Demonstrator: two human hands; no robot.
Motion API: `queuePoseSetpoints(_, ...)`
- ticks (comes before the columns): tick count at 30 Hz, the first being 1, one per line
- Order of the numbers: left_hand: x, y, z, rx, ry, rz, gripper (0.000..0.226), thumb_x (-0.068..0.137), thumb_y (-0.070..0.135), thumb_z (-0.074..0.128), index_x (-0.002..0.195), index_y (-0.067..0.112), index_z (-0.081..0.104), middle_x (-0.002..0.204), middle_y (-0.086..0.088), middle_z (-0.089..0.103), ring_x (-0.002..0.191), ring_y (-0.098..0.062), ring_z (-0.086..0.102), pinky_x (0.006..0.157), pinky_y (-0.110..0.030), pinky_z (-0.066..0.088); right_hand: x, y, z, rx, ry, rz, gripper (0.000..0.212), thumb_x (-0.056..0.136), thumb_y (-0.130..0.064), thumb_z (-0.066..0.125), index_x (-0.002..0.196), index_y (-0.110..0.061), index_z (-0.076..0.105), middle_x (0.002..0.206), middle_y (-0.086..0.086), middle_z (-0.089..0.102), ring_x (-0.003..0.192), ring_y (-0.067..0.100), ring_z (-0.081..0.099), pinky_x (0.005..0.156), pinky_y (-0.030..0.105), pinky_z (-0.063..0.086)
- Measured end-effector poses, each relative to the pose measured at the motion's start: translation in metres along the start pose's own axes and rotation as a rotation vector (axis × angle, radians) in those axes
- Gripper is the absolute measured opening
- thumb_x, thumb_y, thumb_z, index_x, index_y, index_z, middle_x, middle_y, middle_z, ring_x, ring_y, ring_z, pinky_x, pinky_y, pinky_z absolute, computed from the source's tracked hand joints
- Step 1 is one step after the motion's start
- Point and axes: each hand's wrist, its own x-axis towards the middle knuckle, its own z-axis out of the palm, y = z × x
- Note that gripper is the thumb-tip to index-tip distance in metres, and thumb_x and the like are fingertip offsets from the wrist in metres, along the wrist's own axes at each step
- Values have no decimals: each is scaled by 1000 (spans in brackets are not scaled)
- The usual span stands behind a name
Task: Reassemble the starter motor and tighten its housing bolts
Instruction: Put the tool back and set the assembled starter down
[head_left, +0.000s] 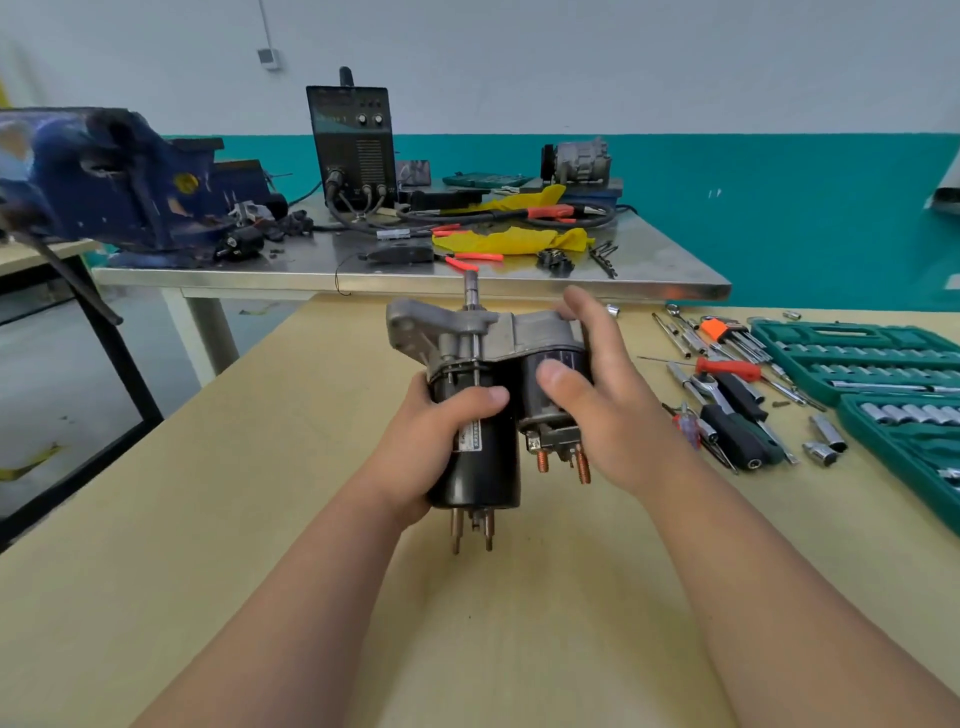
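- The starter motor (478, 457) is held in the air over the tan table (311, 519), at mid-scene, with its shaft (471, 291) pointing to the far side.
- The left hand (441, 431) grasps the black motor body, its thumb lying across the top and its fingers curled underneath.
- The right hand (602, 395) clasps the solenoid (527, 402). Its thumb presses on the black casing, and its fingers reach over the far edge of the grey nose housing (441, 325).
- Thin rods (457, 530) stick out of the near end of the body, and copper terminals (582, 465) jut from the solenoid's near end.
- Judged step: seating the nose housing and solenoid against the motor body. No rear cover appears to be on, though that end is partly hidden.
- The next move likely calls for squeezing the halves flush and keeping the rods aligned. After that comes a tool from the right, where a red-handled screwdriver (727, 366), loose sockets (828, 434) and the green socket set (857, 353) lie.
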Motion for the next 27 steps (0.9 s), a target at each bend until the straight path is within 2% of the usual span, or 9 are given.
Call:
queuePoseSetpoints(3, -7, 5, -3, -82, -164, -237, 49, 68, 38, 70, 107, 7, 64, 90, -13, 70, 72, -25, 68, 61, -30, 54, -2, -2, -2, 61, -29, 12, 63, 74, -61, 48, 134, -46, 33, 134, -29, 39, 118, -10, 48, 91, 15, 45)
queuePoseSetpoints(5, -9, 3, -3, -163, -194, -330, 40, 68, 36, 70, 97, 8, 66, 84, -13, 69, 67, -24, 66, 59, -28, 54, -2, -1, -2, 42, 10, 37, 57, 76, -66, 40, 129, -46, 41, 127, -30, 46, 109, -14, 52, 84, 12, 45)
queuePoseSetpoints(8, -6, 0, -2, -224, -205, -403, 49, 64, 37, 70, 103, 8, 64, 90, -15, 68, 73, -27, 65, 67, -32, 55, 0, 2, 0, 19, 90, 167, 53, 79, -72, 28, 113, -44, 57, 108, -18, 63, 94, 8, 64, 61, 31, 54)
queuePoseSetpoints(10, -5, 0, 0, -216, -217, -450, 53, 64, 42, 65, 107, 11, 65, 97, -14, 68, 77, -25, 65, 72, -31, 54, 3, 7, 0, 68, 138, 287, 56, 83, -71, 24, 102, -38, 64, 84, -11, 71, 70, 10, 67, 46, 29, 49)
queuePoseSetpoints(12, -5, -2, 2, -184, -204, -502, 54, 63, 47, 64, 106, 14, 66, 94, -11, 70, 73, -22, 67, 64, -29, 54, 4, 11, 0, 92, 171, 360, 59, 89, -68, 19, 96, -33, 67, 73, -9, 71, 59, 9, 65, 42, 27, 47)
queuePoseSetpoints(15, -6, -2, 4, -141, -178, -541, 53, 60, 50, 64, 101, 16, 66, 82, -8, 72, 61, -19, 69, 50, -25, 52, 4, 16, 1, 110, 177, 406, 63, 84, -71, 19, 92, -33, 68, 79, -3, 71, 65, 17, 65, 42, 27, 47)
queuePoseSetpoints(21, -5, -3, 3, -137, -158, -522, 60, 58, 51, 66, 106, 16, 65, 85, -10, 72, 63, -21, 69, 50, -26, 52, 6, 21, 4, 154, 195, 440, 67, 73, -76, 22, 94, -33, 69, 88, 0, 71, 80, 24, 67, 44, 28, 48)
queuePoseSetpoints(25, -4, -7, 1, -140, -114, -457, 40, 74, 45, 64, 101, 15, 66, 82, -9, 73, 62, -21, 69, 50, -27, 52, 5, 26, 4, 194, 132, 483, 61, 72, -74, 30, 100, -34, 66, 100, 6, 68, 90, 26, 66, 51, 33, 53)
queuePoseSetpoints(27, -2, -9, -2, -102, -67, -414, 34, 84, 43, 61, 104, 16, 65, 84, -9, 74, 65, -21, 70, 54, -28, 54, 1, 30, 4, 152, 48, 489, 56, 74, -72, 37, 110, -36, 61, 109, 1, 65, 97, 22, 64, 65, 38, 56)
